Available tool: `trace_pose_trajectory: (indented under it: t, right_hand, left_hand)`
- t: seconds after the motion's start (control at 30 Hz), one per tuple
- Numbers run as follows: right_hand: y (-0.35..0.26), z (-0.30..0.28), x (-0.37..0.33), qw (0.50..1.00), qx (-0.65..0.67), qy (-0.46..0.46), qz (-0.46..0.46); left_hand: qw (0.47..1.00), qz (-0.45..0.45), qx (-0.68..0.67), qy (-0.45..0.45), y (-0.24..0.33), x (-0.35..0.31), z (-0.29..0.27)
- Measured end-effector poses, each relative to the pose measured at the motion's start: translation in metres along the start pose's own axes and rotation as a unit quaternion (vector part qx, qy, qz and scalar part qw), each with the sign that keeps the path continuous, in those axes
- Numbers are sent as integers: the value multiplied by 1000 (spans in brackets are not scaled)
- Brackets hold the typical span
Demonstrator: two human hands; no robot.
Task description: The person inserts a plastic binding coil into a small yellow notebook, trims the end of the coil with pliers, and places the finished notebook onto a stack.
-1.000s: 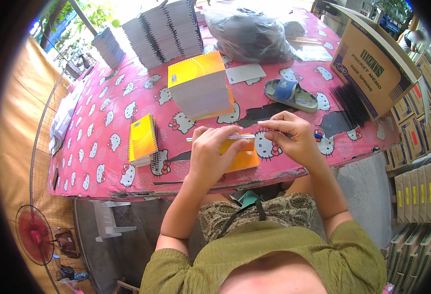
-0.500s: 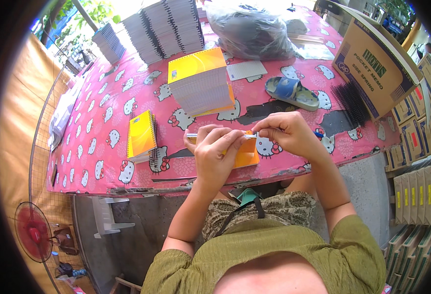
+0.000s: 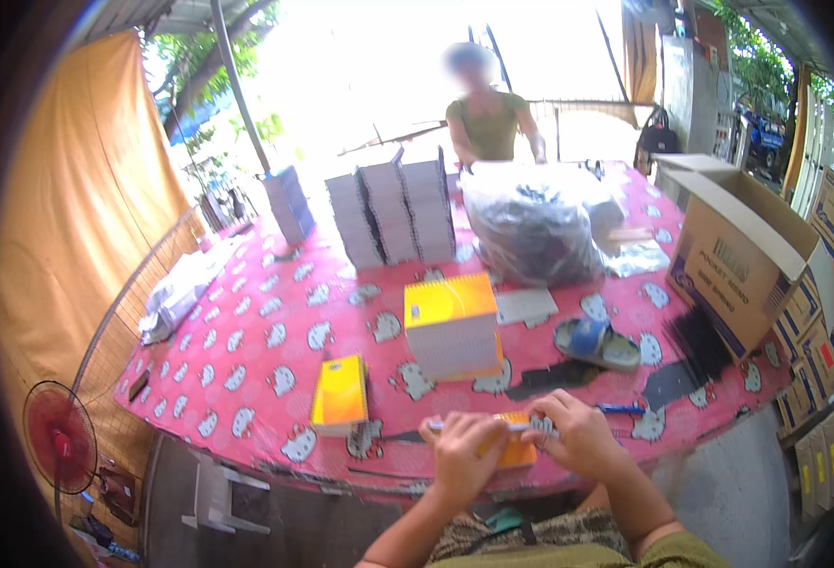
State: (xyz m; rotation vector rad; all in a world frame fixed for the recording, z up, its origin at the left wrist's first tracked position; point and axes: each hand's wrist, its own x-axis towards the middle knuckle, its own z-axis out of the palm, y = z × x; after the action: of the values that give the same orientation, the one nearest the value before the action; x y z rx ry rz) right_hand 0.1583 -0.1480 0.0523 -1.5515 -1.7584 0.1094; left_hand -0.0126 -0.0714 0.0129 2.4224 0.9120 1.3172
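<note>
Near the table's front edge, a small orange-covered notebook [image 3: 519, 458] is between my two hands. My left hand [image 3: 467, 452] is closed around its left side, fingers over the top edge. At the right end of that edge is my right hand [image 3: 571, 434], with bent fingers closed on it; the fingertips are partly hidden and blurred. To the left lies a small pile of yellow spiral notebooks [image 3: 339, 390]. A taller stack of yellow-covered notebooks [image 3: 450, 317] stands just beyond my hands. Right of my right hand lies a blue pen [image 3: 620, 409].
A blue sandal [image 3: 597, 343], black binding coils [image 3: 696, 346] and an open cardboard box [image 3: 734, 256] are on the right of the pink table [image 3: 246, 388]. Farther back stand tall notebook stacks [image 3: 393, 213] and a filled plastic bag [image 3: 530, 227]. Another person [image 3: 493, 123] is across the table.
The view has tilted up, bringing the person across the table into sight. My right hand has gone from a pinch at the notebook's end to a closer grip over its edge.
</note>
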Motion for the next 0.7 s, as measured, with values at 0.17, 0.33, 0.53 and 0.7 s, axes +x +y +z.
trace_pose_trajectory:
  t: [0.17, 0.33, 0.53, 0.7]
  right_hand:
    - [2, 9, 3, 999, 9, 11, -29]
    - [7, 11, -3, 1000, 4, 1, 2]
    - [3, 13, -4, 988, 34, 114, -94]
    - [-23, 2, -8, 988, 96, 119, -29]
  left_hand:
    - [999, -14, -33, 2, -2, -1, 0]
    - [1000, 4, -16, 15, 3, -1, 1]
    - [982, 136, -32, 126, -10, -8, 9]
    - [960, 213, 88, 157, -6, -6, -14]
